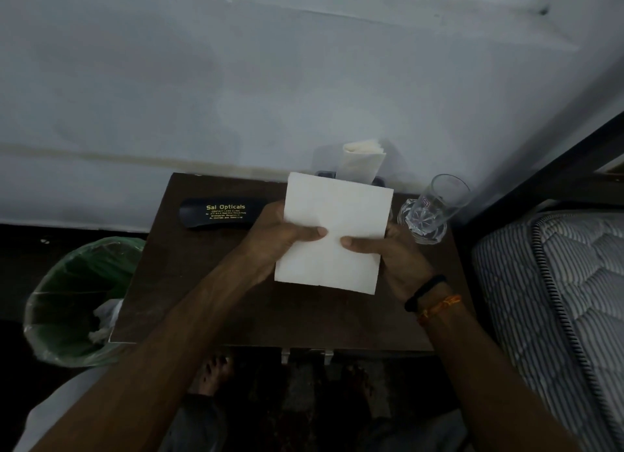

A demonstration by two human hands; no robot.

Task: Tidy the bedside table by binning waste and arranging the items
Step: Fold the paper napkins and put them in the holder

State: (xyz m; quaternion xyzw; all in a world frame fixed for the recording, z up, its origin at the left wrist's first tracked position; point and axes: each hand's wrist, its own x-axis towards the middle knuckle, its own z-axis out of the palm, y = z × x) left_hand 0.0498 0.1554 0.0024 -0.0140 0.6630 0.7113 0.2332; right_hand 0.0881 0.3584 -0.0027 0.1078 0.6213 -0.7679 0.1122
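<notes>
A flat white paper napkin [334, 215] is held up over the dark wooden bedside table [209, 282]. My left hand [283, 238] grips its left edge with the thumb on top. My right hand [381, 252] grips its right side, thumb pressed on the front. Behind the napkin a dark holder [378, 181] at the table's back edge carries a bunch of folded napkins [359, 157]. A dark spectacle case [216, 213] printed "Sai Opticals" lies at the back left. An empty clear glass [435, 205] stands at the back right.
A green bin [64, 303] with a clear liner stands on the floor left of the table, crumpled white waste inside. A striped mattress [553, 282] on a dark frame is close on the right. A pale wall rises behind. My feet show below the table's front edge.
</notes>
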